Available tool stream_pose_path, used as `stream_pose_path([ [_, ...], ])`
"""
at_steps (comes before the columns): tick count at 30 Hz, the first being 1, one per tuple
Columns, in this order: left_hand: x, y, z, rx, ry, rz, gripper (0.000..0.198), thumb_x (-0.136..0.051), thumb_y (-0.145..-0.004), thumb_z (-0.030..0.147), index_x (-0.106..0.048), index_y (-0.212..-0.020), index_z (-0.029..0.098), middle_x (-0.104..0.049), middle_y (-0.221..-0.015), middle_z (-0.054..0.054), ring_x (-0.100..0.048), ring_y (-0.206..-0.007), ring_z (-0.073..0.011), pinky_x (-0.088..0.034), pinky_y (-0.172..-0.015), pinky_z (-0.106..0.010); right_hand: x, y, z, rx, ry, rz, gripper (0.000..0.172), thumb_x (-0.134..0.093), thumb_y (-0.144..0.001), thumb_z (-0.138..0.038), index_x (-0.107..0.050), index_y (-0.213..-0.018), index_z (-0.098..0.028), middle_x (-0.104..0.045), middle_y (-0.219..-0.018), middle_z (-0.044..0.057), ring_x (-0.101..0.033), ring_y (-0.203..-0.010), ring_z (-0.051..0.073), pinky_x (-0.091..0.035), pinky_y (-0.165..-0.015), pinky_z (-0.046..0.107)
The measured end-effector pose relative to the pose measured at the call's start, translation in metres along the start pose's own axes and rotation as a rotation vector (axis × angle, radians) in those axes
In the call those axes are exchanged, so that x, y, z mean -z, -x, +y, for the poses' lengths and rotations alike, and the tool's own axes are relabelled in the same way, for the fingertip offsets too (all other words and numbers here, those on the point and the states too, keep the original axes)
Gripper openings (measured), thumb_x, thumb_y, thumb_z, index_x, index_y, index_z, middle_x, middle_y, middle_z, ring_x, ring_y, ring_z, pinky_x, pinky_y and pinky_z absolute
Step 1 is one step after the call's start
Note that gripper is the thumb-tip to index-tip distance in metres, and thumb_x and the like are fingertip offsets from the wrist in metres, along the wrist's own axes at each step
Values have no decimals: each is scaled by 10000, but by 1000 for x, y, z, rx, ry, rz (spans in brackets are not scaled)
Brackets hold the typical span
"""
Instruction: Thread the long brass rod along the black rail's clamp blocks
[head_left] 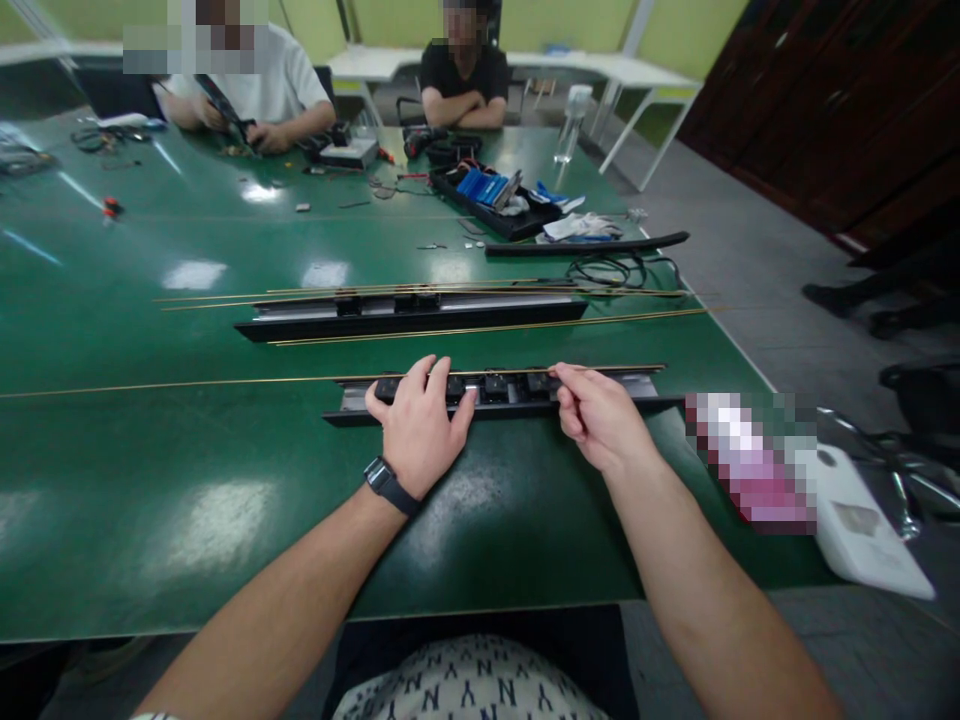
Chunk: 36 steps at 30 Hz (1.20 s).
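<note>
Black-edged metal channel (517, 409) lies lengthwise between the green bench's (150, 450) near edge and middle, toward the right edge; the left hand (421, 420) rests spread, unclenched, over its black blocks (496, 385), while the right hand (598, 415) pinches at the far rim, though whether it grasps the thin brass-coloured rod (187, 385) cannot be told. This looks like fine fingerwork on a steadied channel, apparently calling for light, exact fingertip control. Farther off lies a second channel (405, 322).
</note>
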<state>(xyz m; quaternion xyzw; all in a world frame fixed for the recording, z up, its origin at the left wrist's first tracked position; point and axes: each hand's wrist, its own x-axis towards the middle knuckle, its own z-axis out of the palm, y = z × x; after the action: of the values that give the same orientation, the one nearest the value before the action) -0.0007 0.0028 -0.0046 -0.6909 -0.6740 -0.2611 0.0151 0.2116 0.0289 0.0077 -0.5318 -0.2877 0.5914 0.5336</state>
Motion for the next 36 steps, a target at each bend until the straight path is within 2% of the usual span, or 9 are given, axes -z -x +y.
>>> stream_pose_path([
  [11,0,0,0,-2,2,-2,441,-522,-988,451,-557,-1384,261,-575,-1477,-136,-557,-1309,-332,-195,-1144,-653,-4,0,0,13,-1,33,148,-716,-893,-268,-646,-861,-141,-522,-515,-55,-371,-282,49,-193,-259,157],
  [24,0,0,1,-2,24,10,429,-547,-981,443,-554,-1374,270,-584,-1473,-109,-562,-1306,-307,-193,-1144,-650,-3,-2,3,22,-27,80,177,-741,-878,-289,-641,-839,-148,-499,-508,-63,-366,-283,51,-201,-258,158],
  [30,0,1,1,1,23,10,431,-551,-979,444,-554,-1374,269,-584,-1472,-106,-563,-1304,-304,-184,-1151,-644,-1,-1,1,11,-9,45,166,-691,-913,-298,-650,-862,-146,-517,-511,-55,-352,-273,51,-190,-260,163],
  [36,1,0,2,0,6,-7,434,-532,-988,445,-548,-1382,264,-575,-1482,-121,-558,-1308,-306,-181,-1152,-643,0,0,-1,0,14,6,199,-759,-849,-297,-674,-924,-134,-541,-529,-46,-373,-286,54,-186,-265,162],
])
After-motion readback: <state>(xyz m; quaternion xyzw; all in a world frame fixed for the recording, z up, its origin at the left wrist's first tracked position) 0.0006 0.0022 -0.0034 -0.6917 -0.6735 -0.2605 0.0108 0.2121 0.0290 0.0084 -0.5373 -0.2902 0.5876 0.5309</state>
